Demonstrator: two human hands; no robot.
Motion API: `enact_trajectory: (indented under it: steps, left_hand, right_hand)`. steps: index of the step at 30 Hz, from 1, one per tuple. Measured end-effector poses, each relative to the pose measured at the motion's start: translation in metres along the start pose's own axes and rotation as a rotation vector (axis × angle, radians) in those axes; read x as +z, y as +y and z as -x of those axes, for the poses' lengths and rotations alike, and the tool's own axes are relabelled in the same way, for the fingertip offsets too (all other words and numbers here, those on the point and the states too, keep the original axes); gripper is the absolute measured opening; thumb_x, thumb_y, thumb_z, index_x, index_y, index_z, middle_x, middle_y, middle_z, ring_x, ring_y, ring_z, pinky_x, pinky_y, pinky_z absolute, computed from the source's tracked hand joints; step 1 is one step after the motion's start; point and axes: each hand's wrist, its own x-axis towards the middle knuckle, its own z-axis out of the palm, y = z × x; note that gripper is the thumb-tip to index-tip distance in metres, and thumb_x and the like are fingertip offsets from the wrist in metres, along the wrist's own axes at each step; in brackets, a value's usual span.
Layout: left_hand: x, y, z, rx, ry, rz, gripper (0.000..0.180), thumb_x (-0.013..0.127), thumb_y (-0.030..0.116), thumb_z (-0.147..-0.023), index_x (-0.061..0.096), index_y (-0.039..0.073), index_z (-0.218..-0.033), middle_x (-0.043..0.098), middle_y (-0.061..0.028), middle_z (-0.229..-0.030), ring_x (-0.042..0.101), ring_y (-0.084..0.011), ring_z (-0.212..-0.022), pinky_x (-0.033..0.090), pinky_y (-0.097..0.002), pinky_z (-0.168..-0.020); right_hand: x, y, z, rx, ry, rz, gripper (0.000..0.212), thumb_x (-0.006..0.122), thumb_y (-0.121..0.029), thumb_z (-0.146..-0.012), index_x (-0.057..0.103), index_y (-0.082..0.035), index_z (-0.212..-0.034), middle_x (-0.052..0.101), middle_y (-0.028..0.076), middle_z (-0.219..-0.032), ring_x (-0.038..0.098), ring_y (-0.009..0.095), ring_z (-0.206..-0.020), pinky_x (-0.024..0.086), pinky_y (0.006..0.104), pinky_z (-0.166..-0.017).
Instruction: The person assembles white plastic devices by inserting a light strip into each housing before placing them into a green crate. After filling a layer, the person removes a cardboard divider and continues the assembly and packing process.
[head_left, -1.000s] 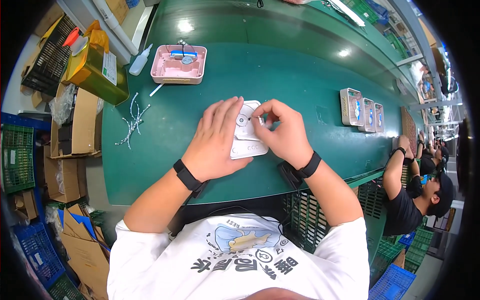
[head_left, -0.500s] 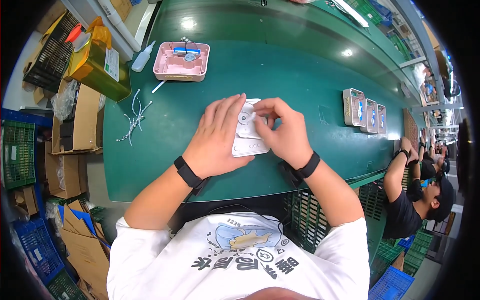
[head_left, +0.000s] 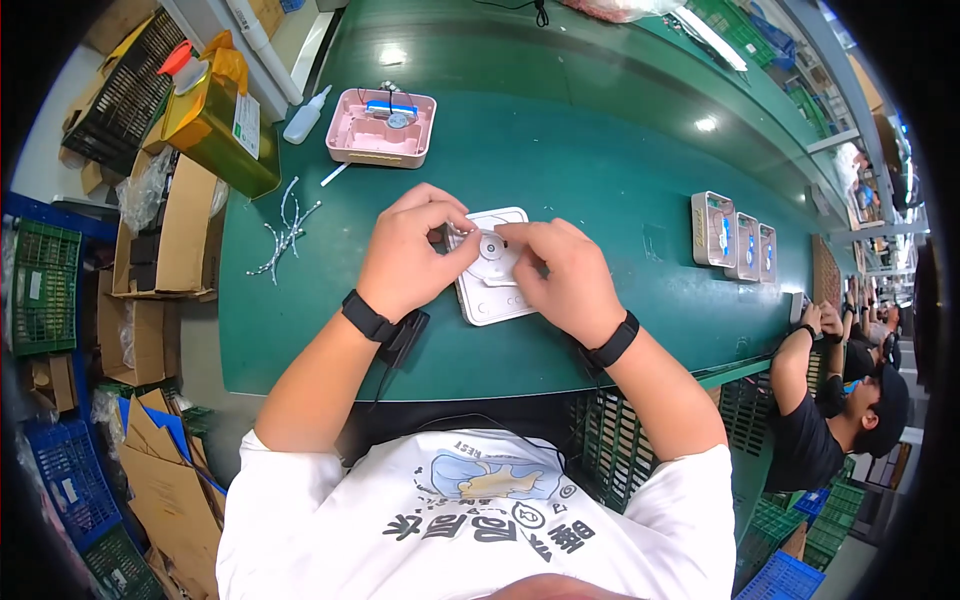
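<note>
A white, rounded-square plastic panel (head_left: 485,308) lies on the green table in front of me, with a round white part (head_left: 491,249) in its middle. My left hand (head_left: 412,250) is at the panel's upper left edge, thumb and forefinger pinched together. Something small and pale may be between those fingertips, but I cannot make it out. Over the panel's right side, my right hand (head_left: 572,278) curls with thumb and forefinger against the round part's edge. Its fingers hide whatever they hold.
A pink housing (head_left: 408,158) with wires and a blue part stands far left, near a squeeze bottle (head_left: 302,122), a metal can (head_left: 225,140) and twisted wires (head_left: 288,235). Several pale housings (head_left: 712,250) line up at right. A co-worker (head_left: 835,420) sits beyond them.
My left hand has gone from lying flat along the panel's left side to a pinch at its upper left edge. My right fingers stay near the round part, and more of the panel shows.
</note>
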Motion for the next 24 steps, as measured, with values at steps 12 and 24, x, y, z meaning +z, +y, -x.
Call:
enact_trajectory:
  steps: [12,24]
  left_hand:
    - [-0.025,0.015,0.004,0.160,-0.096,-0.301,0.014,0.087,0.014,-0.089,0.077,0.006,-0.093,0.076,-0.0103,-0.123,0.073,-0.0303,-0.110,0.060,-0.0409,-0.094]
    - [-0.027,0.028,0.017,0.229,-0.193,-0.302,0.016,0.086,0.020,-0.092,0.078,0.006,-0.093,0.073,-0.0148,-0.137,0.066,-0.0387,-0.127,0.055,-0.0484,-0.109]
  right_hand:
    - [-0.002,0.000,-0.006,-0.147,-0.046,0.103,0.043,0.070,0.006,-0.087,0.078,-0.014,-0.125,0.076,0.006,-0.099,0.067,0.030,-0.084,0.059,0.0445,-0.078]
    - [-0.002,-0.001,-0.010,-0.185,-0.086,0.119,0.038,0.074,0.004,-0.088,0.082,-0.011,-0.121,0.076,0.006,-0.110,0.071,0.031,-0.093,0.061,0.0441,-0.085]
